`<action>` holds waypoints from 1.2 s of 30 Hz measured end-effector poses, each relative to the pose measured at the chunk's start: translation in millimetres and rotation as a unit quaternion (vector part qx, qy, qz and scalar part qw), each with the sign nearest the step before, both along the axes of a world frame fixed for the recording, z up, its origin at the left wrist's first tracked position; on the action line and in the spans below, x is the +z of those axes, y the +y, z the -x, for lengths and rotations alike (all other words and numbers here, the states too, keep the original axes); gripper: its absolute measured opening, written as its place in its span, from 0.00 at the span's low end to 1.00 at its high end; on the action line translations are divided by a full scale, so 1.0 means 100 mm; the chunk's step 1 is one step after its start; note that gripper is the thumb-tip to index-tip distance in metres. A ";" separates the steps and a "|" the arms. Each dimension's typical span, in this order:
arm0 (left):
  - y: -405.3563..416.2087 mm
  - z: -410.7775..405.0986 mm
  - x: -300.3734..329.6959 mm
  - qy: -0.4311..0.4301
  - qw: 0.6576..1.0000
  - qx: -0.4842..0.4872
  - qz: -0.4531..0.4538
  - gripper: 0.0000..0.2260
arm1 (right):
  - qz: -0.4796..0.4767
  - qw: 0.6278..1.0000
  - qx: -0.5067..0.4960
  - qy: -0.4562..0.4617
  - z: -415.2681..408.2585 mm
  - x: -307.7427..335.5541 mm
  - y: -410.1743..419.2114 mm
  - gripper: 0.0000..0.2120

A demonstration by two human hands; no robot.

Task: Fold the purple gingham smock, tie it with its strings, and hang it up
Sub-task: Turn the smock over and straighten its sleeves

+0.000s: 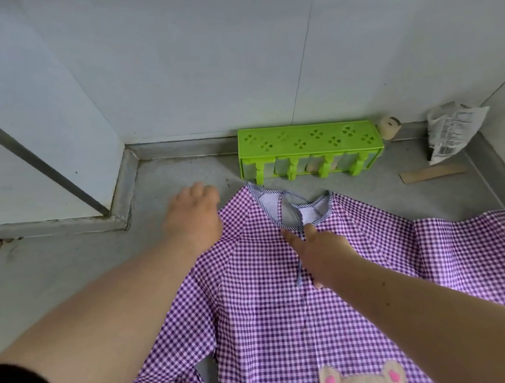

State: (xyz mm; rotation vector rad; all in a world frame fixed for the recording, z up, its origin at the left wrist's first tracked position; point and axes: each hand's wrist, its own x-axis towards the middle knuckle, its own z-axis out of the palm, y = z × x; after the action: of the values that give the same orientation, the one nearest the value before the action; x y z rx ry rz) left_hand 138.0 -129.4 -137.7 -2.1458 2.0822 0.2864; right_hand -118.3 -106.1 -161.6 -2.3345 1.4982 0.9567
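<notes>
the grey floor [51,275] is filling most of the view, with pale walls [199,56] standing behind it. the purple gingham smock [258,315] is lying spread out flat on the floor, reaching from the middle down to the bottom edge and out to the right. its neck opening is pointing away toward the wall, and a bear face patch [363,381] is showing near the bottom.

the left hand [194,216] is lying at the smock's top left shoulder edge, knuckles up and fingers bent down toward the floor. i cannot tell if it is gripping the cloth or just resting there. the right hand [320,253] is lying on the smock just under the neck, with its fingers out straight and loose, pressing on the cloth and not holding anything. a thin string [299,267] is running down from the neck and passing just beside this hand.

a green plastic rack [308,145] is sitting by the wall, just past the neck of the smock. a crumpled white bag [453,129] is leaning in the far right corner. a flat strip of cardboard [433,172] is lying on the floor near the bag. a small tan roll [389,127] is sitting between the rack and the bag.
</notes>
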 end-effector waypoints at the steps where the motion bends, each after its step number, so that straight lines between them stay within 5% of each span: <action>1: -0.01 0.14 -0.02 0.023 0.993 -0.110 0.030 0.13 | 0.005 1.000 -0.008 -0.004 0.01 0.00 -0.01 0.63; 3: -0.02 0.46 -0.05 0.051 0.960 -0.274 0.014 0.13 | 0.013 1.000 -0.020 -0.021 0.06 0.02 -0.02 0.65; 5: -0.09 0.79 -0.12 0.021 0.945 -0.326 -0.017 0.18 | 0.018 0.999 -0.022 -0.036 0.15 0.03 -0.03 0.65; 13: -0.32 1.06 -0.21 -0.112 0.965 -0.227 -0.067 0.15 | 0.018 0.997 -0.038 -0.068 0.31 0.00 -0.04 0.59; 18: -0.18 1.12 -0.21 -0.060 0.957 -0.272 -0.077 0.14 | 0.020 0.997 -0.024 -0.075 0.35 -0.03 -0.02 0.62; 26: 0.14 0.87 -0.25 0.163 0.976 -0.127 -0.064 0.27 | -0.024 0.999 0.009 -0.043 0.17 0.03 -0.08 0.59; 30: 0.50 0.50 -0.24 0.146 0.983 -0.102 -0.040 0.25 | -0.031 0.999 0.018 -0.029 0.10 0.09 -0.08 0.54; 36: 1.07 -0.15 -0.19 0.117 0.990 0.038 -0.063 0.25 | -0.002 0.999 -0.011 -0.033 0.01 0.10 -0.04 0.69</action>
State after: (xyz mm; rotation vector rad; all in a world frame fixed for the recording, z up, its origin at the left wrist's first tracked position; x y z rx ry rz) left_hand 153.3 -22.4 -157.1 -2.2102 2.0359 0.6905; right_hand -119.2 -110.4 -151.4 -2.3190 1.4923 0.8667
